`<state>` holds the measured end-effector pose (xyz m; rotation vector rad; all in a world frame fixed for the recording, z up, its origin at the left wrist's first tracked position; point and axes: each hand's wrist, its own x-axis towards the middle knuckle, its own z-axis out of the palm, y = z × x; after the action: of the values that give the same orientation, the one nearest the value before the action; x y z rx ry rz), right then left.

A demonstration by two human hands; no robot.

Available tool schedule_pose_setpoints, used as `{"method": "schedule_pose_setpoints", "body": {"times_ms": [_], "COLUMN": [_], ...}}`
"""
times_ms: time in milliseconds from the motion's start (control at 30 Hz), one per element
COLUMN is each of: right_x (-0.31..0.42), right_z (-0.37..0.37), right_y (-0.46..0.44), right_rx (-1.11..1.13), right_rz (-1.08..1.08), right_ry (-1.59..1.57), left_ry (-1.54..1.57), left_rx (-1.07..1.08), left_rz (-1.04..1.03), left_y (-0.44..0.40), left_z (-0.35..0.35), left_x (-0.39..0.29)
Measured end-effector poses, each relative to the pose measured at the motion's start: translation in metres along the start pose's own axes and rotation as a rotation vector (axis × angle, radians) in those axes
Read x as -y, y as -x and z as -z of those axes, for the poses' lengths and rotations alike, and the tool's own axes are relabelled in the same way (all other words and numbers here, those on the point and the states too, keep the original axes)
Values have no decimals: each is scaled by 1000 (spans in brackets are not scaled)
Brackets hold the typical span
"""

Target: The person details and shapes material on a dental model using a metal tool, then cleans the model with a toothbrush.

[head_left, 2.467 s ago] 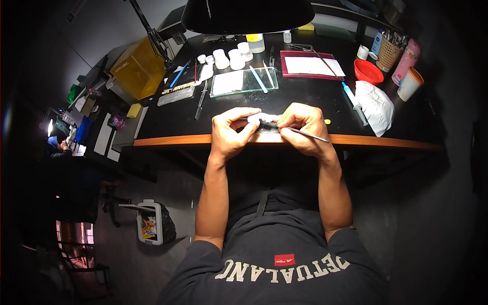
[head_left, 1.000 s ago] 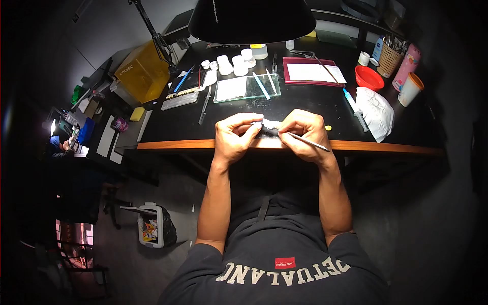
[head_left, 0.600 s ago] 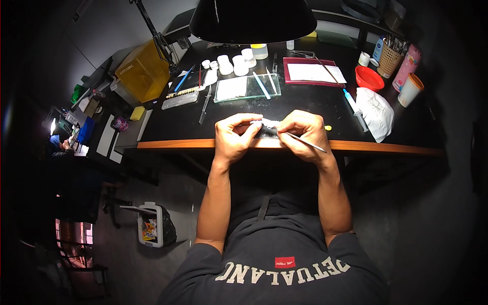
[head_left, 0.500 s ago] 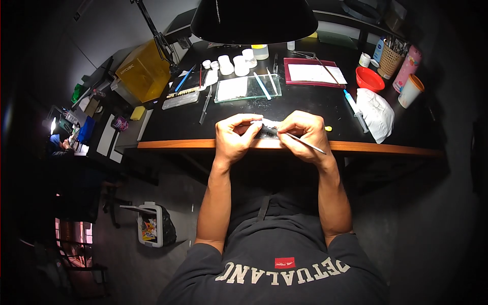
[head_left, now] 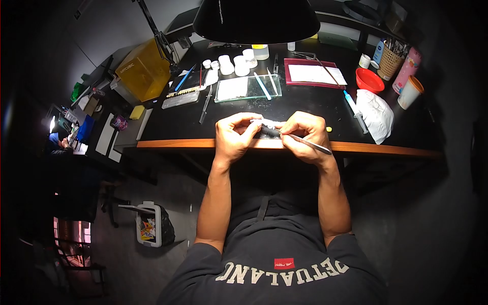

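Note:
My left hand (head_left: 233,137) is closed in a pinch on a small whitish, uneven piece (head_left: 269,123) just above the desk's front edge. Its exact kind is too small to make out. My right hand (head_left: 309,133) grips a slim metal hand tool (head_left: 319,147) like a pen, its handle slanting down to the right. The tool's tip points at the piece, but whether it touches is unclear. Right fingertips are close beside the piece's right end. Beyond my hands lies a glass slab (head_left: 247,89) with a white pad and a light-blue-handled tool (head_left: 263,87).
A lamp shade (head_left: 256,23) hangs over the desk (head_left: 173,122). Around lie white jars (head_left: 225,64), a red bowl (head_left: 369,80), a syringe (head_left: 355,112), crumpled white tissue (head_left: 375,116), a cup (head_left: 410,92) and a magenta tray (head_left: 292,79). Another person's hand (head_left: 65,144) shows far left.
The metal tool in my right hand has turned slightly, showing a broader handle. My right fingers have shifted a little to the right; my left hand stays nearly in place with the piece.

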<state>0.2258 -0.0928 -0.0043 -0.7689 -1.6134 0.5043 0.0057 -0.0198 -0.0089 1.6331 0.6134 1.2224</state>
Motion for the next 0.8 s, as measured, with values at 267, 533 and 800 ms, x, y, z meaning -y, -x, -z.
{"method": "schedule_pose_setpoints", "body": {"times_ms": [267,533,800], "right_x": [5,2,-3], "right_z": [-3,-4,0], "right_y": [1,2,3], "right_rx": [-86,-98,-2], "right_rz": [-144,-177,-88], "right_ry": [-129,-137,-46], "left_ry": [-46,-92,-154], "left_rx": [5,-8,-7], "left_rz": [32,82,100], "left_y": [0,0,0], "left_z": [2,-1,-3], "left_x": [-2,-9,-12]}}
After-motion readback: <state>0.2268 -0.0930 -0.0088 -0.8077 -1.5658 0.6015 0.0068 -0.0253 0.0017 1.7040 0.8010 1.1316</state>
